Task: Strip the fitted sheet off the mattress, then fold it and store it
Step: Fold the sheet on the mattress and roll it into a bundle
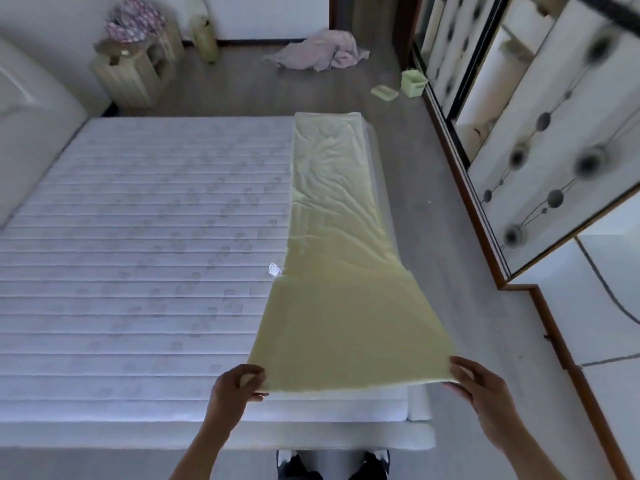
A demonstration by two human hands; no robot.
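The pale yellow fitted sheet [341, 258] lies folded into a long narrow strip along the right side of the bare white quilted mattress [145, 258]. Its near end is lifted off the bed. My left hand [237, 386] pinches the strip's near left corner. My right hand [476, 384] grips the near right corner. A small white label [274, 269] shows at the strip's left edge. The far end rests wrinkled at the mattress's far right corner.
A pink cloth heap [317, 51] lies on the grey floor beyond the bed. Green boxes [412, 83] sit by the mirrored wardrobe doors [540, 140] on the right. A wooden stand [135, 69] with flowers stands at the back left. My shoes [332, 464] show below the bed's edge.
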